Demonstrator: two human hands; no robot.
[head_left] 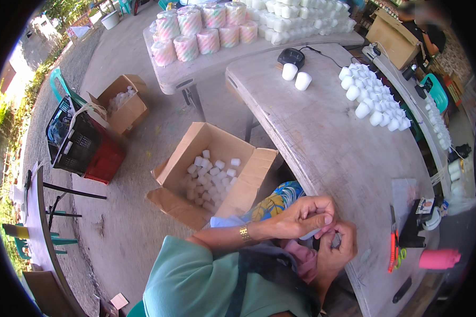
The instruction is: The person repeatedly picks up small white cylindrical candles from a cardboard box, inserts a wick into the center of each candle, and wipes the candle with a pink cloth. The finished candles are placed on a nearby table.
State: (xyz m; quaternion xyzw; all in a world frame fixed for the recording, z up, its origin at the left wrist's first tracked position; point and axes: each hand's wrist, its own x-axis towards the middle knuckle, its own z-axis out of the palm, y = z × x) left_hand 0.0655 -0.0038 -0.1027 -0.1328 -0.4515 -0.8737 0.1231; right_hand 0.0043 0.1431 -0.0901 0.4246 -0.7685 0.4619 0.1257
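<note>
My left hand (309, 215), with a gold watch (245, 233) on its wrist, is closed with thumb and fingers pinched together. My right hand (339, 247) is closed just beside it, fingers curled. Between and under the fingers shows a small whitish piece (308, 234), mostly covered; its kind cannot be made out. Something dark grey shows by the right fingers. Both hands are above my lap at the near edge of the grey table (322, 153). Beyond my left forearm, an open cardboard box (185, 153) on the floor holds many small white cylinders (209, 182).
On the table stand two white cups (303, 81), a black device (291, 57), rows of white cups (373, 98), orange-handled scissors (393, 248) and a pink roll (440, 259). Wrapped pastel bundles (208, 41) fill the far table. A crate (84, 142) and another box (122, 105) sit left.
</note>
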